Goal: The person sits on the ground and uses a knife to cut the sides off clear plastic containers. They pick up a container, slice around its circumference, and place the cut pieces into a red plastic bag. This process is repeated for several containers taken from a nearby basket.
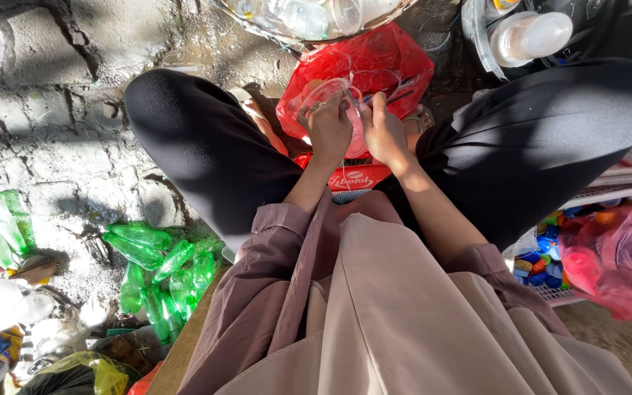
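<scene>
Left hand: the left hand grips a clear plastic bottle between the knees, its fingers curled around the bottle's side.
Right hand: the right hand sits just beside the left, touching the same bottle; its fingers are pressed together at the bottle's lower end (what they pinch there is too small to tell).
Bottle: it lies tilted in front of a red plastic bag, above a red label or wrapper lying between the legs.
Seat: the person sits low, black trouser legs spread to each side, over cracked stone ground.
Left side: a heap of crushed green bottles lies on the ground near the left knee.
Right side: a white crate with coloured bottle caps stands beside another red bag.
Far edge: a basket of clear bottles stands beyond the red plastic bag.
</scene>
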